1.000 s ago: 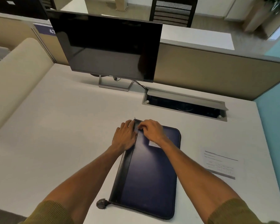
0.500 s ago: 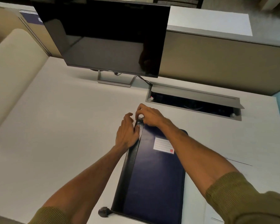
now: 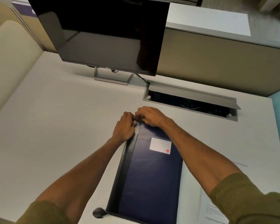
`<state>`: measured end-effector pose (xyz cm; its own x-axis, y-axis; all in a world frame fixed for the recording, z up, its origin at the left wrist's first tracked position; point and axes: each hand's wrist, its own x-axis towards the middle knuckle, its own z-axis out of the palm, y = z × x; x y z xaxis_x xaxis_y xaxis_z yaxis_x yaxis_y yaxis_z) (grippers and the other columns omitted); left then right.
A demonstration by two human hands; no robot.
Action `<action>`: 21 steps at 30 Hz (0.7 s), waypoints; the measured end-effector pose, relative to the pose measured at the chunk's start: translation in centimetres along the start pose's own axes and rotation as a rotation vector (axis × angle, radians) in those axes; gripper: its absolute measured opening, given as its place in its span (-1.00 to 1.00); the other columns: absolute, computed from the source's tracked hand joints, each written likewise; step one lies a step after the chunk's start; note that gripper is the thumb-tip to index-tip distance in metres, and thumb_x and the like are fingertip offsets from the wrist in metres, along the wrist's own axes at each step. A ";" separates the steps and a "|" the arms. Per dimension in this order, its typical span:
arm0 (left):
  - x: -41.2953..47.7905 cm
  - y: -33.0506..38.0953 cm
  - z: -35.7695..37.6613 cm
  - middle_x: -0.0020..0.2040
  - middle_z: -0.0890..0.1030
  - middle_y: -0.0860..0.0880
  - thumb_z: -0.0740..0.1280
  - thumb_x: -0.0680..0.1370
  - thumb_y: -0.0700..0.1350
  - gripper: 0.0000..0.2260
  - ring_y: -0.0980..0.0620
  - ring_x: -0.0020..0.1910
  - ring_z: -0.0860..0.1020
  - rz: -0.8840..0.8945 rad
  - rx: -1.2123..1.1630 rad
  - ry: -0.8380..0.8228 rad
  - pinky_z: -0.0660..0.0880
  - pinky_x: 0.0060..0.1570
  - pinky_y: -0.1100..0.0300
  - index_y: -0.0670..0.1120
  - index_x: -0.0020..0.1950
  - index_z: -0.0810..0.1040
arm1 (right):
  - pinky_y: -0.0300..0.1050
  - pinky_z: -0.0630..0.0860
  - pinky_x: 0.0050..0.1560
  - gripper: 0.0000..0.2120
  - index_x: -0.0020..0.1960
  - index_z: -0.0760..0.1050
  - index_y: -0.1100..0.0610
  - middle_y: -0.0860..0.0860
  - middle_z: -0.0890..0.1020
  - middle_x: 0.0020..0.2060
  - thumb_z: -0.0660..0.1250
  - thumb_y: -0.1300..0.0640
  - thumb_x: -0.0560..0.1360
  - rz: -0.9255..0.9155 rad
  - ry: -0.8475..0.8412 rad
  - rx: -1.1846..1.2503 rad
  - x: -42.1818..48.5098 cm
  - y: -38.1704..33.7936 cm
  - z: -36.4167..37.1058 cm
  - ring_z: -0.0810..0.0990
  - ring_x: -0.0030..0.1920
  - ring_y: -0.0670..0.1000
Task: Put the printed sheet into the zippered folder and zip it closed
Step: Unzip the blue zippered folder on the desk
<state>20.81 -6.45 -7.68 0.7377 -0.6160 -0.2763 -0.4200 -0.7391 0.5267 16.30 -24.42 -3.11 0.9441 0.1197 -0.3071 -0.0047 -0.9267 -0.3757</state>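
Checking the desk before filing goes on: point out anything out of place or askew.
The cable tray behind the zippered folder stands open, its lid raised. The printed sheet lies on the desk partly under the right sleeve. Both hands, left hand and right hand, work the folder's far corner.

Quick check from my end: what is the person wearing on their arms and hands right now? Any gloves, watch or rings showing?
Both arms wear olive-green ribbed knit sleeves, pushed up so the forearms are bare: the left sleeve and the right sleeve. The left hand and the right hand are bare, with no gloves. No watch or bracelet shows on either wrist, and no ring is visible, though some fingers are hidden.
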 end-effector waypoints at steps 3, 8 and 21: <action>-0.2 0.1 -0.1 0.28 0.47 -0.10 0.22 0.73 -0.13 -0.85 -0.18 0.21 0.52 -0.011 -0.025 0.001 0.50 0.22 -0.19 -0.11 0.28 0.44 | 0.11 0.58 0.07 -0.85 0.03 0.60 0.03 -0.01 0.62 -0.01 0.28 0.22 0.64 -0.008 -0.019 -0.037 -0.8 0.4 -0.4 0.54 0.06 0.06; -0.4 0.3 -0.1 0.28 0.47 -0.11 0.21 0.73 -0.15 -0.87 -0.17 0.19 0.52 -0.024 -0.039 0.009 0.50 0.24 -0.18 -0.11 0.27 0.45 | 0.13 0.57 0.09 -0.84 0.00 0.60 0.07 0.01 0.62 -0.03 0.28 0.26 0.64 -0.006 -0.045 -0.056 -3.1 2.0 -0.9 0.52 0.02 0.06; -1.0 1.1 -0.3 0.35 0.47 -0.15 0.18 0.75 -0.16 -0.81 -0.20 0.29 0.53 -0.128 -0.073 0.066 0.47 0.35 -0.20 -0.16 0.32 0.49 | 0.04 0.55 0.25 -0.81 0.16 0.67 0.16 0.08 0.67 0.15 0.29 0.28 0.67 0.235 -0.009 -0.014 -13.3 8.4 -0.9 0.55 0.21 0.09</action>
<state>19.75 -6.53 -6.56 0.8168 -0.4973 -0.2926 -0.2829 -0.7872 0.5481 4.02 -34.10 -1.41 0.9148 -0.0968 -0.3922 -0.2194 -0.9342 -0.2813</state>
